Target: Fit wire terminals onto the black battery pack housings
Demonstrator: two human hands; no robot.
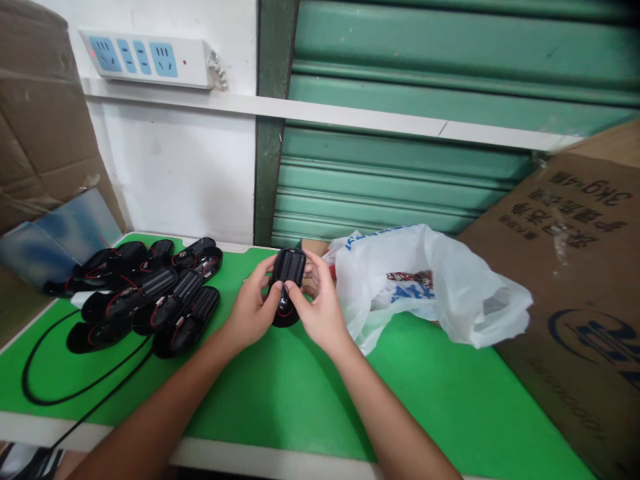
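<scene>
Between my two hands is a black plastic housing (290,265) with a ribbed upper part and a glossy rounded lower end. My left hand (254,303) grips its left side, thumb pressed on the front. On the other side my right hand (323,303) closes round the edge, its thumb meeting the left one near the middle. The housing is held upright above the green tabletop (260,393); its back is hidden by my fingers. To the left lies a pile of similar black housings (165,300), several with thin red wires showing.
A white plastic bag (400,280) with reddish contents sits right of my hands. Cardboard boxes (565,267) flank the table on both sides. A black cable (50,403) loops at the left. Behind are a green shutter (400,167) and a wall power strip (145,59).
</scene>
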